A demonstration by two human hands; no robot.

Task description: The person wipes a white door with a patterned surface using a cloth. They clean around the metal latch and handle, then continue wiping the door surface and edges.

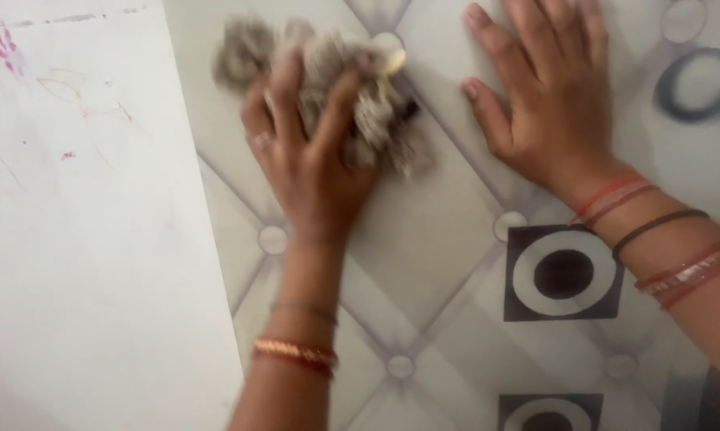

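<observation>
My left hand [308,152] presses a crumpled grey-brown cloth [376,112] against a pale patterned surface [424,239], fingers spread over the cloth. The cloth is blurred, with a small yellowish patch at its upper right. My right hand [547,88] lies flat on the same surface to the right of the cloth, fingers apart and holding nothing. Both wrists wear red and gold bangles; a dark thread circles the right wrist.
The patterned surface has diagonal quilted lines, round studs and dark squares with ring shapes [563,273]. At left is a plain white panel [88,239] with faint pink and red marks near its top.
</observation>
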